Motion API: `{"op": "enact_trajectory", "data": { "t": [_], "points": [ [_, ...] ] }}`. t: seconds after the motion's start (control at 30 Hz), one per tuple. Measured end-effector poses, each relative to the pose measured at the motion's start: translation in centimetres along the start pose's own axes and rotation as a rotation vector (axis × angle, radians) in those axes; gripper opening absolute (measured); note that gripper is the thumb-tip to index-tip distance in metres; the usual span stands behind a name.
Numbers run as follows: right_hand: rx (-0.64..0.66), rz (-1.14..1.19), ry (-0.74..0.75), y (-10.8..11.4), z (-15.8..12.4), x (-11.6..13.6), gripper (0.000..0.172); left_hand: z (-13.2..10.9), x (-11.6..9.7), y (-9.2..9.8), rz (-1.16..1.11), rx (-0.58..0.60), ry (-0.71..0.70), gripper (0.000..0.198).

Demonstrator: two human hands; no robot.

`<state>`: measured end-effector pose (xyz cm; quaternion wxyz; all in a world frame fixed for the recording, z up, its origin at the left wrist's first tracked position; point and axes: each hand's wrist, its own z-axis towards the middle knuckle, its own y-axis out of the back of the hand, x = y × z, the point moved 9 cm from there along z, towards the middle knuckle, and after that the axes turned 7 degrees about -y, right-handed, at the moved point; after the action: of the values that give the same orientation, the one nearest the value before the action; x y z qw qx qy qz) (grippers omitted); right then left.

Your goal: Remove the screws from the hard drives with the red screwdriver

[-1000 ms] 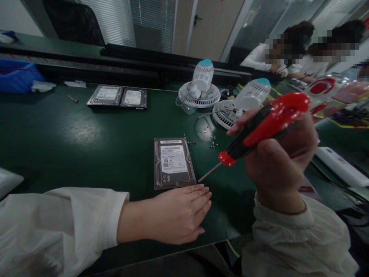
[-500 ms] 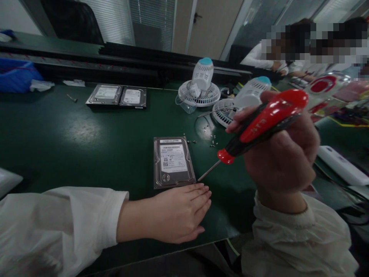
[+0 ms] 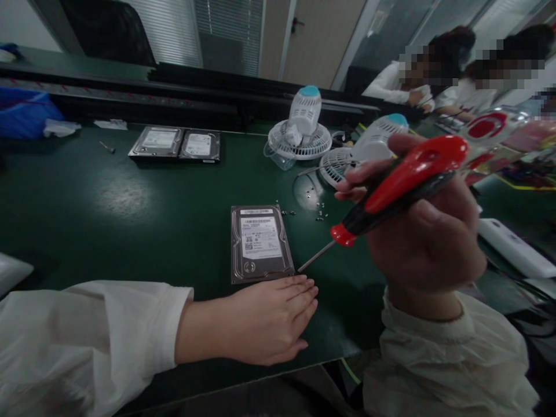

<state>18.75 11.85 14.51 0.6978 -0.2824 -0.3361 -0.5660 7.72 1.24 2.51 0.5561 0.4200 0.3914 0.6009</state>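
A hard drive lies label up on the green table. My left hand rests along its near edge, fingers stretched out side by side and holding nothing. In my right hand is a red and black screwdriver, tilted down to the left. Its tip is at the drive's near right corner; whether it sits in a screw cannot be made out. Several small loose screws are scattered to the right of the drive's far edge.
Two more hard drives sit at the back left, near a blue bin. White fans stand behind the screws. A white power strip lies at the right. Two people are at the far right.
The screwdriver handle and my right hand have shifted slightly to the right, with the tip staying at the drive's corner. My left hand and the drive look almost unmoved.
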Motion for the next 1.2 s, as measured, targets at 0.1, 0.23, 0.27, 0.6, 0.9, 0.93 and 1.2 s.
{"op": "enact_trajectory", "data": {
  "t": [0.1, 0.23, 0.27, 0.6, 0.9, 0.93, 1.2],
  "points": [
    [-0.109, -0.023, 0.145, 0.2, -0.3, 0.7, 0.031, 0.0, 0.0, 0.0, -0.006, 0.010, 0.003, 0.055],
    [-0.077, 0.036, 0.085, 0.5, -0.1, 0.3, 0.035, 0.0, 0.0, 0.0, -0.005, 0.008, 0.005, 0.056],
    [-0.034, 0.039, 0.032, 0.3, 0.0, 0.0, 0.040, 0.0, 0.0, 0.0, -0.005, 0.006, 0.005, 0.056],
    [-0.083, -0.035, 0.100, 0.2, -0.1, 0.3, 0.032, -0.1, 0.0, 0.0, 0.000, 0.000, 0.001, 0.056],
    [-0.001, 0.080, -0.042, 0.1, 0.1, -1.0, 0.046, 0.0, -0.1, 0.0, 0.000, 0.003, -0.006, 0.055],
    [-0.034, 0.052, 0.015, 0.2, 0.0, -0.5, 0.042, 0.0, 0.0, 0.0, 0.001, 0.003, -0.007, 0.055],
    [-0.006, 0.108, 0.056, 0.1, 0.3, -0.3, 0.033, 0.0, 0.0, -0.1, -0.008, 0.027, -0.001, 0.056]
  ]
}}
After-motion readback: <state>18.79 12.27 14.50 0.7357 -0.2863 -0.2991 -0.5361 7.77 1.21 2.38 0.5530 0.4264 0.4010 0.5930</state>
